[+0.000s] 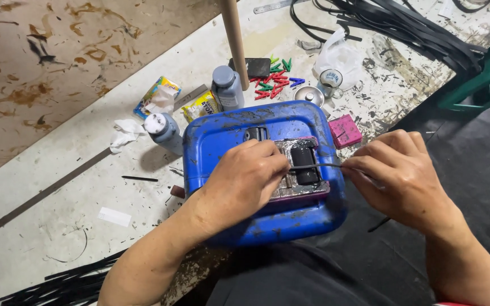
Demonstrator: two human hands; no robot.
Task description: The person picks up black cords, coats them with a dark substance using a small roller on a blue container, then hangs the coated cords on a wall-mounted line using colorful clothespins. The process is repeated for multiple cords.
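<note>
A: What might slip here?

B: The thin black strip (319,166) is pinched taut between both hands. The left hand (245,181) grasps one end over the ink-smeared roller pad (301,167) on the blue jerrycan (265,170); the right hand (398,175) grips the other end. A jerk could, I think, smear ink or tip the can off the desk (58,187) edge.

A: Its direction?

B: Long axis runs left to right, almost level, across the roller.
</note>
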